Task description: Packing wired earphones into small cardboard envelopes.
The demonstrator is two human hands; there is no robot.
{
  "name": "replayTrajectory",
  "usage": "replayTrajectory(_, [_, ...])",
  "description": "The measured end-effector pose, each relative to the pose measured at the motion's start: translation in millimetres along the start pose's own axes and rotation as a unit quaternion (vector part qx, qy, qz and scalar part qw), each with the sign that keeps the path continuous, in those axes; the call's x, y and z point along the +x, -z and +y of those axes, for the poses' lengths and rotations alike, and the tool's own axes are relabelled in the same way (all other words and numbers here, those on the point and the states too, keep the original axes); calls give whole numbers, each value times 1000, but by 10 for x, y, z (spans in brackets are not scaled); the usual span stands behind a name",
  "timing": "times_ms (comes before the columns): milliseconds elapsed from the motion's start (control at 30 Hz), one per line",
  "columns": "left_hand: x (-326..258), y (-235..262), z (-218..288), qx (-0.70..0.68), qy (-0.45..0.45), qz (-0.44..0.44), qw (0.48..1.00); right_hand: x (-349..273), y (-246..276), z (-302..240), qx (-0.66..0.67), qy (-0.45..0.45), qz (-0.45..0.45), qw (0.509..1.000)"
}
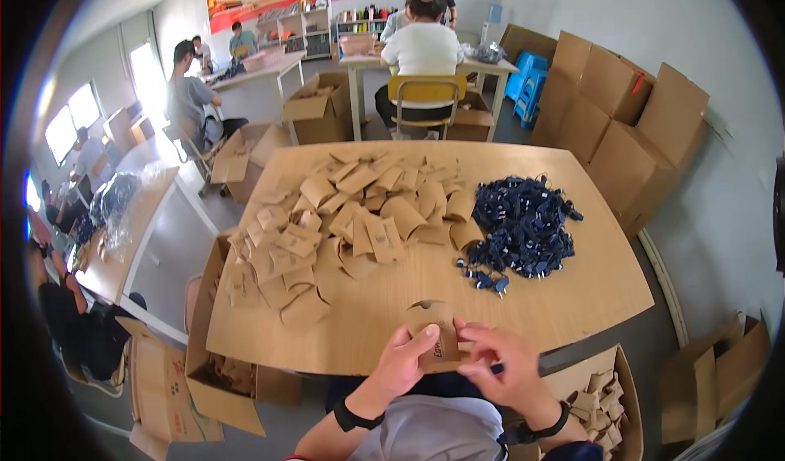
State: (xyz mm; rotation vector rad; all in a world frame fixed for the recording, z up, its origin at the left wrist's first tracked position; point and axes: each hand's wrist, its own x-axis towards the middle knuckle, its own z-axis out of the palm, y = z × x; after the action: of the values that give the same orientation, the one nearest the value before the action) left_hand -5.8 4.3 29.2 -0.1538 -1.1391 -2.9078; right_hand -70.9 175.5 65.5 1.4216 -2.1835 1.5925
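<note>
A brown cardboard pillow box point(442, 342) with dark print is held upright at the table's near edge. My left hand point(403, 355) is closed round its left side, the thumb lying across the front. My right hand point(503, 361) has bent fingertips against the box's right edge and lower end; whether anything small sits between them is hard to see. Beyond my hands, a wide heap of similar brown pillow boxes point(353, 207) covers the left and middle of the table. To the right lies a pile of dark blue plug chargers with cords point(523, 228), a few lying loose at its near side.
The wooden table point(564, 310) stands before me. An open carton point(625, 404) of filled-looking pillow boxes is by my right side, another carton point(196, 350) at the table's left. Large cartons point(601, 109) line the right wall. Several people sit at other tables; one person point(423, 52) sits straight ahead.
</note>
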Motion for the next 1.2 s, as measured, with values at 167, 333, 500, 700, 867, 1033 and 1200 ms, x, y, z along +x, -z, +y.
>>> replayTrajectory(167, [110,-268,114,-41,37,-40,998,-26,-278,133,-76,147,130,978])
replayTrajectory(333, [-12,-395,22,298,-159,103,936,-32,-289,-6,2,100,169,981])
replayTrajectory(500, [-112,-364,-14,560,-492,156,648,42,-308,-209,118,136,178,967])
replayTrajectory(700, [-123,-429,191,611,-540,117,567,-8,-285,-253,178,116,174,961])
replayTrajectory(867, [-307,-381,568,769,-505,18,391,-37,-160,-373,230,15,99,968])
replayTrajectory(1033, [-174,-473,795,778,-486,-254,306,120,-97,-382,493,-161,-85,851])
replayTrajectory(1200, [-81,-840,852,718,-405,-33,565,13,-108,-385,593,-191,-176,762])
